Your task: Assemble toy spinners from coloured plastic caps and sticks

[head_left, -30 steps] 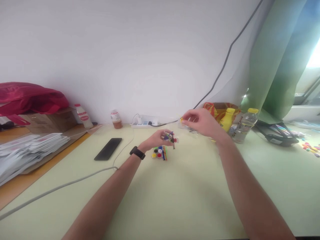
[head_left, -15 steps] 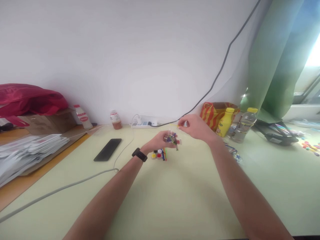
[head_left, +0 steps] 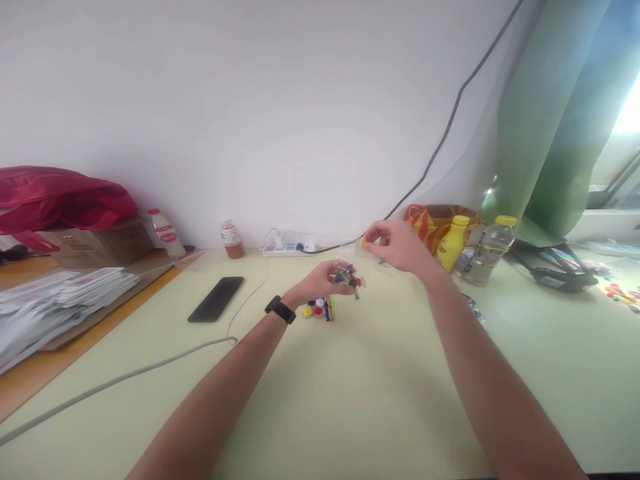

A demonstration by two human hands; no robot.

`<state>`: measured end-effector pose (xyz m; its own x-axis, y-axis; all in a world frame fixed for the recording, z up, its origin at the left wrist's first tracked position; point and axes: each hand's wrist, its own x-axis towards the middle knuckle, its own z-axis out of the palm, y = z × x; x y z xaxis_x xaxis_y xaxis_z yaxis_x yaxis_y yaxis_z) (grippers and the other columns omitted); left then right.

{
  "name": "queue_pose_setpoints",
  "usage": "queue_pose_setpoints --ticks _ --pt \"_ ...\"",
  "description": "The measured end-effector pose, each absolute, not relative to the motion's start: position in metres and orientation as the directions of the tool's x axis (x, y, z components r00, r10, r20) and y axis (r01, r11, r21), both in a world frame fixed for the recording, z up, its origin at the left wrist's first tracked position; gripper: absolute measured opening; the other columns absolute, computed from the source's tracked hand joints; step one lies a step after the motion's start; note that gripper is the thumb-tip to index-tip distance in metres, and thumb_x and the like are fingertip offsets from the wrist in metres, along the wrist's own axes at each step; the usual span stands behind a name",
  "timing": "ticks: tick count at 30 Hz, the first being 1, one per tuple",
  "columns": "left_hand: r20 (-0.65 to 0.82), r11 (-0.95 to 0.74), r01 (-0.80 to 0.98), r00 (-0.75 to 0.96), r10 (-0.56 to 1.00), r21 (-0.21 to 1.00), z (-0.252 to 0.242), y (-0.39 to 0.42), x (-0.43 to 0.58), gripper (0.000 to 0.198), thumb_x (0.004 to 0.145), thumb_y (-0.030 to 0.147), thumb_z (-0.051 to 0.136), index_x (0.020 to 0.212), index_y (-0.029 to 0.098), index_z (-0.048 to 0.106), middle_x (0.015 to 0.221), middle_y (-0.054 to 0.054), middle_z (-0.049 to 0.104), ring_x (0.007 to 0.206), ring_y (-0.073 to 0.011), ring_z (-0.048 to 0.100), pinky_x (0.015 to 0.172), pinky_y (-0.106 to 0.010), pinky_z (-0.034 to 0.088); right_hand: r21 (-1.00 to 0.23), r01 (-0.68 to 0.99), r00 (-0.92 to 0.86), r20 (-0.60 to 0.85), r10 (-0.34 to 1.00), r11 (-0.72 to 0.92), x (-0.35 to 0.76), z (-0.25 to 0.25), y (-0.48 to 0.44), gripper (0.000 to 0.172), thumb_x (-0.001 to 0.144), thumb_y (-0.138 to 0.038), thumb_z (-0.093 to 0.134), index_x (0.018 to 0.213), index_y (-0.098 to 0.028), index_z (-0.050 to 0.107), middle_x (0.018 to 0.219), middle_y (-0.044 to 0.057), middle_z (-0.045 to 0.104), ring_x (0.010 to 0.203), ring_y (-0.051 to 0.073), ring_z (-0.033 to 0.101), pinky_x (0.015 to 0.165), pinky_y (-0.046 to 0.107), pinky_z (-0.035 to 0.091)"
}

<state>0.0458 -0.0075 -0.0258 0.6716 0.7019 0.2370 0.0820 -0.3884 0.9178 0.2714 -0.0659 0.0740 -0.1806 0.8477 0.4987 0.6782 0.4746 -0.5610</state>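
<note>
My left hand (head_left: 320, 280), with a black watch on its wrist, is closed round a bunch of small coloured pieces (head_left: 349, 278) held just above the pale green table (head_left: 350, 400). Up and to the right of it, my right hand (head_left: 397, 245) pinches a small yellow piece (head_left: 363, 241) between thumb and fingers. Below the left hand a cluster of small round paint pots and coloured sticks (head_left: 319, 309) lies on the table.
A black phone (head_left: 216, 299) and a grey cable (head_left: 125, 377) lie to the left. A power strip (head_left: 293, 248), two small bottles (head_left: 233, 239), a striped bag (head_left: 430, 223) and two yellow-capped bottles (head_left: 493, 250) line the back. White packets (head_left: 50, 300) are stacked at far left.
My right hand moved left toward the left hand, then drew back up and right with the yellow piece. The left hand stayed nearly still.
</note>
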Motion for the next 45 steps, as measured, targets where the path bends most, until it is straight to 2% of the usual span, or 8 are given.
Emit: queue_pose_setpoints --ticks 4,9,19,25,29,36,41,45 --pt "0.223 -0.378 0.085 0.680 0.698 0.922 -0.022 -0.009 0.045 0.048 0.073 0.033 0.090 0.113 0.016 0.070 0.110 -0.013 0.076 0.098 -0.0231 0.072 0.090 -0.037 0.055 -0.491 0.750 -0.218 0.449 0.866 0.444 0.274 0.070 -0.063 0.011 0.078 -0.028 0.066 0.082 -0.019 0.072 0.085 0.004 0.074 0.068 0.015 0.058 0.062 0.027 0.043" --pt "0.203 -0.388 0.093 0.728 0.654 0.917 -0.017 -0.014 0.045 0.044 0.074 0.031 0.088 0.110 0.015 0.069 0.105 -0.013 0.076 0.094 -0.0248 0.073 0.087 -0.039 0.056 -0.495 0.795 -0.243 0.270 0.932 0.351 0.273 0.069 -0.062 0.009 0.076 -0.023 0.066 0.079 -0.019 0.074 0.084 0.004 0.076 0.067 0.015 0.062 0.059 0.026 0.043" --pt "0.205 -0.444 0.118 0.762 0.614 0.888 -0.016 -0.019 0.046 0.038 0.076 0.032 0.085 0.108 0.018 0.070 0.108 -0.009 0.076 0.101 -0.0246 0.072 0.089 -0.036 0.055 -0.434 0.838 -0.321 0.096 0.942 0.330 0.273 0.069 -0.065 0.011 0.075 -0.025 0.066 0.068 -0.018 0.070 0.071 0.003 0.071 0.065 0.016 0.059 0.054 0.025 0.035" --pt "0.160 -0.439 0.114 0.827 0.540 0.891 -0.008 -0.028 0.047 0.041 0.079 0.033 0.085 0.114 0.020 0.069 0.114 -0.011 0.075 0.105 -0.0255 0.072 0.091 -0.038 0.055 -0.440 0.831 -0.376 0.008 0.927 0.341 0.273 0.069 -0.066 0.015 0.079 -0.029 0.066 0.069 -0.019 0.071 0.071 0.004 0.072 0.065 0.016 0.062 0.054 0.025 0.035" --pt "0.122 -0.404 0.113 0.851 0.511 0.908 -0.004 -0.034 0.049 0.042 0.084 0.038 0.081 0.120 0.020 0.067 0.118 -0.013 0.074 0.108 -0.0262 0.071 0.087 -0.037 0.056 -0.453 0.807 -0.410 0.032 0.912 0.379 0.272 0.069 -0.066 0.018 0.083 -0.035 0.065 0.081 -0.020 0.075 0.074 0.003 0.073 0.066 0.015 0.061 0.055 0.025 0.036" --pt "0.060 -0.326 0.174 0.801 0.596 0.929 -0.007 -0.028 0.047 0.044 0.085 0.045 0.078 0.119 0.021 0.065 0.121 -0.013 0.073 0.112 -0.0276 0.070 0.083 -0.037 0.058 -0.477 0.758 -0.413 0.179 0.893 0.446 0.270 0.073 -0.071 0.043 0.097 -0.051 0.050 0.077 -0.019 0.071 0.067 0.000 0.064 0.060 0.014 0.051 0.057 0.027 0.035" --pt "0.078 -0.328 0.168 0.781 0.619 0.929 -0.005 -0.029 0.046 0.048 0.082 0.047 0.080 0.118 0.019 0.066 0.120 -0.014 0.073 0.111 -0.0284 0.070 0.084 -0.038 0.059 -0.513 0.687 -0.458 0.244 0.855 0.514 0.270 0.072 -0.072 0.024 0.087 -0.045 0.069 0.091 -0.022 0.078 0.094 0.004 0.077 0.085 0.020 0.066 0.073 0.028 0.048" --pt "0.089 -0.344 0.161 0.789 0.608 0.925 -0.004 -0.030 0.048 0.044 0.084 0.045 0.079 0.118 0.020 0.066 0.119 -0.014 0.074 0.109 -0.0272 0.071 0.084 -0.037 0.058 -0.502 0.680 -0.493 0.227 0.840 0.535 0.270 0.069 -0.069 0.014 0.082 -0.037 0.076 0.088 -0.025 0.080 0.097 0.004 0.079 0.094 0.025 0.069 0.081 0.031 0.051"
